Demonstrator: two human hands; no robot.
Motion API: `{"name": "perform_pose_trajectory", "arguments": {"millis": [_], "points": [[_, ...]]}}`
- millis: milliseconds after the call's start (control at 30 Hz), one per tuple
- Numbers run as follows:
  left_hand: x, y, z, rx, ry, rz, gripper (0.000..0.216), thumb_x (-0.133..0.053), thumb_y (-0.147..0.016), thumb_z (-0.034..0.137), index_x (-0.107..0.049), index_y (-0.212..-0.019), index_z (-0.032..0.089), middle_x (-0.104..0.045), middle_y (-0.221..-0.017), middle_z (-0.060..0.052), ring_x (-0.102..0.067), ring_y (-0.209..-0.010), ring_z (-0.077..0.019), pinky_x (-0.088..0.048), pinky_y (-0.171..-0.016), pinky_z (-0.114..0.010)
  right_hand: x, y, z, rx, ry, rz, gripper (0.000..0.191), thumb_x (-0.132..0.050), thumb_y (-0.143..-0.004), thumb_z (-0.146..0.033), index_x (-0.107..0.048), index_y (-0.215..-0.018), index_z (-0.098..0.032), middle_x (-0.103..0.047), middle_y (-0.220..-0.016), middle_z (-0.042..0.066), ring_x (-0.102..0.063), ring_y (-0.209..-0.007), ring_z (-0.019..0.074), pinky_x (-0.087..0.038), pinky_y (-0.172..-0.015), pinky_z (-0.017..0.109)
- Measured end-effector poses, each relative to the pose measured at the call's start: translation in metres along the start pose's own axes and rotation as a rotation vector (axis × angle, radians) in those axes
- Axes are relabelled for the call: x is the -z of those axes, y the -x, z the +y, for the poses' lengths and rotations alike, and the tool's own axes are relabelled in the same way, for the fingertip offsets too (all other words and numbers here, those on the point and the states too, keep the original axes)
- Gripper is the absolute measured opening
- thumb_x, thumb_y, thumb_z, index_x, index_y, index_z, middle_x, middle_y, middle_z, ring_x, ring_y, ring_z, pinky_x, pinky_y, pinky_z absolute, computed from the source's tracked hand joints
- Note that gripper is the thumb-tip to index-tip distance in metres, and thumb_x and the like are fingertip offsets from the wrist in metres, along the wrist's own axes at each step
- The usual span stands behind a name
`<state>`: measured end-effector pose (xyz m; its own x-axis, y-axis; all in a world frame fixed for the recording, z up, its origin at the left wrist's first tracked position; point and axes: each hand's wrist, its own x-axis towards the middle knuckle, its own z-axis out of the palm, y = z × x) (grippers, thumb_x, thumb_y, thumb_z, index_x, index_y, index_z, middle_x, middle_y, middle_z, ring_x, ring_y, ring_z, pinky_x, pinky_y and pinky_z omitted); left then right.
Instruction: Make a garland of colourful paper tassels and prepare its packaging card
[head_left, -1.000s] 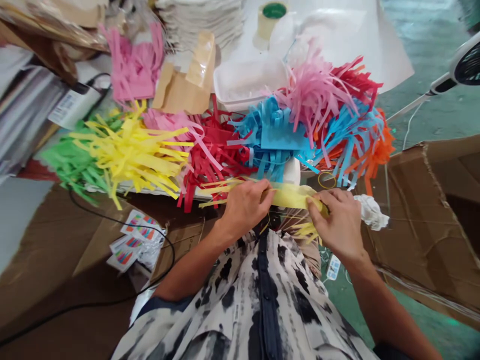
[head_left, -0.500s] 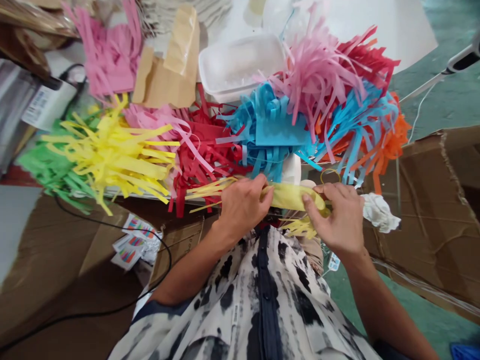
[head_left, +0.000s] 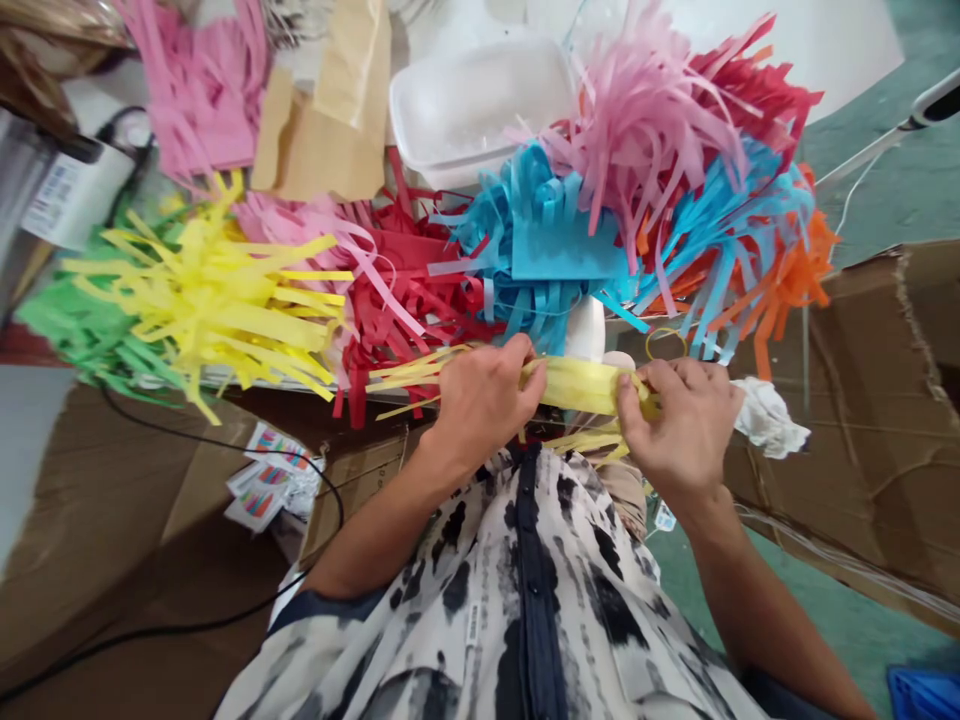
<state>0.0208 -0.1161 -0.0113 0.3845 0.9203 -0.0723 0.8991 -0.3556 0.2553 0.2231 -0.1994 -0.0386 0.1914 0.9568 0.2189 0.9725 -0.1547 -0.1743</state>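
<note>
A yellow tissue paper tassel (head_left: pixel 577 385) is stretched between my two hands just in front of the table edge. Its uncut middle is flattened into a band, and cut strips stick out to the left and hang below. My left hand (head_left: pixel 487 395) is closed around the fringed left part. At the band's right end, my right hand (head_left: pixel 679 420) pinches the paper between thumb and fingers. Beyond my hands lie fringed paper bundles in blue (head_left: pixel 562 245), red (head_left: pixel 420 275) and yellow (head_left: pixel 217 290).
Pink fringe (head_left: pixel 637 110) and orange fringe (head_left: pixel 795 260) pile up at the right. A white plastic tub (head_left: pixel 480 105) and brown paper (head_left: pixel 337 120) sit farther back. Cardboard boxes (head_left: pixel 862 370) flank me. A black cable (head_left: pixel 225 445) loops at the left, and crumpled white tissue (head_left: pixel 772 415) lies by my right hand.
The band's right end was a rounded open loop; now it is pressed flatter, with my right fingers gathered closer on it. My left hand keeps its hold. The view has shifted slightly.
</note>
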Motion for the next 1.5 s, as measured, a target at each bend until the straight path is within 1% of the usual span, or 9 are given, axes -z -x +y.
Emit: {"name": "perform_pose_trajectory", "arguments": {"millis": [333, 467, 733, 867, 1067, 1233, 1333, 1400, 1500], "points": [[0.007, 0.011, -0.015, -0.391, -0.055, 0.359, 0.028, -0.058, -0.103, 0.016, -0.070, -0.128, 0.020, -0.075, -0.127, -0.010, -0.066, -0.120, -0.0280, -0.051, -0.103, -0.044, 0.002, 0.000, -0.004, 0.024, 0.063, -0.025, 0.030, -0.053, -0.102, -0.043, -0.068, -0.091, -0.020, -0.066, -0.092, 0.010, -0.051, -0.094, 0.0293, -0.023, -0.077, 0.039], [-0.008, 0.026, -0.001, -0.729, 0.038, 0.234, 0.033, -0.054, -0.106, 0.014, -0.069, -0.134, 0.021, -0.075, -0.135, -0.006, -0.065, -0.132, -0.0232, -0.044, -0.121, -0.044, 0.006, -0.002, -0.001, 0.048, 0.067, -0.024, 0.028, -0.054, -0.102, -0.043, -0.066, -0.090, -0.020, -0.068, -0.090, 0.010, -0.054, -0.091, 0.0295, -0.026, -0.077, 0.040], [-0.023, 0.031, -0.004, -0.705, 0.107, 0.122, 0.033, -0.059, -0.106, 0.028, -0.066, -0.138, 0.022, -0.071, -0.143, -0.009, -0.064, -0.138, -0.0256, -0.036, -0.131, -0.058, 0.056, 0.015, 0.013, 0.164, 0.012, 0.160, 0.039, -0.055, -0.097, -0.018, -0.068, -0.134, -0.024, -0.075, -0.133, 0.012, -0.064, -0.125, 0.0367, -0.039, -0.100, 0.052], [-0.024, 0.034, -0.005, -0.685, 0.120, 0.127, 0.032, -0.060, -0.106, 0.026, -0.067, -0.138, 0.026, -0.071, -0.144, -0.008, -0.064, -0.139, -0.0244, -0.028, -0.134, -0.063, 0.044, 0.037, -0.001, 0.460, -0.058, 0.019, 0.041, -0.060, -0.098, -0.017, -0.068, -0.137, -0.022, -0.076, -0.137, 0.007, -0.067, -0.131, 0.0298, -0.040, -0.114, 0.049], [-0.015, 0.031, -0.034, -0.686, 0.212, 0.096, 0.026, -0.064, -0.104, 0.025, -0.074, -0.127, 0.032, -0.076, -0.138, -0.002, -0.065, -0.138, -0.0224, -0.021, -0.134, -0.067, 0.023, 0.047, 0.019, 0.442, -0.052, 0.071, 0.027, -0.068, -0.099, -0.019, -0.074, -0.125, -0.025, -0.079, -0.130, 0.002, -0.072, -0.126, 0.0240, -0.039, -0.120, 0.046], [0.017, 0.031, -0.071, -0.395, 0.189, 0.172, 0.016, -0.067, -0.101, 0.032, -0.080, -0.091, 0.032, -0.084, -0.110, 0.004, -0.070, -0.127, -0.0242, -0.021, -0.132, -0.067, 0.026, 0.043, 0.027, 0.445, -0.069, 0.069, 0.021, -0.070, -0.097, -0.019, -0.074, -0.118, -0.024, -0.081, -0.127, 0.002, -0.074, -0.120, 0.0243, -0.034, -0.122, 0.049], [0.030, 0.036, -0.063, -0.204, 0.092, 0.410, 0.025, -0.069, -0.098, 0.033, -0.073, -0.074, 0.027, -0.082, -0.097, 0.000, -0.067, -0.119, -0.0283, -0.031, -0.125, -0.066, 0.025, 0.041, 0.023, 0.433, -0.066, 0.082, 0.019, -0.071, -0.097, -0.022, -0.075, -0.115, -0.024, -0.082, -0.123, 0.002, -0.074, -0.117, 0.0260, -0.033, -0.122, 0.053], [0.027, 0.039, -0.044, -0.241, 0.064, 0.538, 0.023, -0.070, -0.098, 0.034, -0.072, -0.077, 0.025, -0.080, -0.098, -0.004, -0.066, -0.111, -0.0280, -0.044, -0.112, -0.059, 0.025, 0.040, 0.021, 0.420, -0.067, 0.069, 0.018, -0.070, -0.097, -0.023, -0.076, -0.113, -0.024, -0.082, -0.121, 0.002, -0.073, -0.118, 0.0273, -0.031, -0.122, 0.055], [0.007, 0.039, -0.010, -0.632, 0.137, 0.340, 0.014, -0.066, -0.102, 0.032, -0.077, -0.110, 0.027, -0.079, -0.119, -0.003, -0.066, -0.117, -0.0235, -0.053, -0.105, -0.045, 0.026, 0.038, 0.019, 0.406, -0.061, 0.040, 0.015, -0.068, -0.097, -0.023, -0.075, -0.110, -0.023, -0.082, -0.118, 0.003, -0.072, -0.120, 0.0288, -0.029, -0.123, 0.057]]}}
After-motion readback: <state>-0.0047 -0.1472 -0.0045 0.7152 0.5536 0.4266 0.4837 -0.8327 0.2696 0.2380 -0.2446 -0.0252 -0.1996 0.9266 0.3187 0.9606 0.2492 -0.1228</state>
